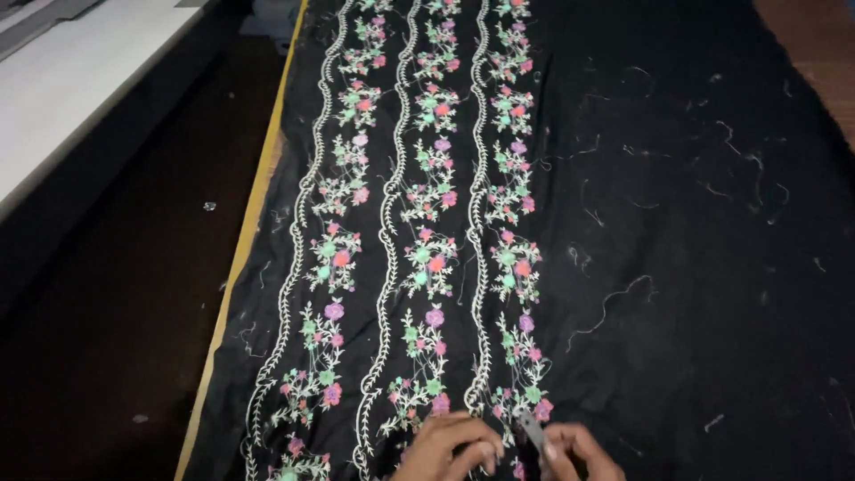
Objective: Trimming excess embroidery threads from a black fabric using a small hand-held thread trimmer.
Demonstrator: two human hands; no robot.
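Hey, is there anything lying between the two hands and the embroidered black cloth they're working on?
Nothing visible does. The left hand rests directly on the embroidered black cloth at the bottom edge of the view, and the right hand beside it holds a small grey metal tool against the floral stitching. Only loose white threads lie farther up.

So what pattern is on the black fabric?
Pink, purple and green embroidered flowers between wavy white vine lines on the black fabric, head view.
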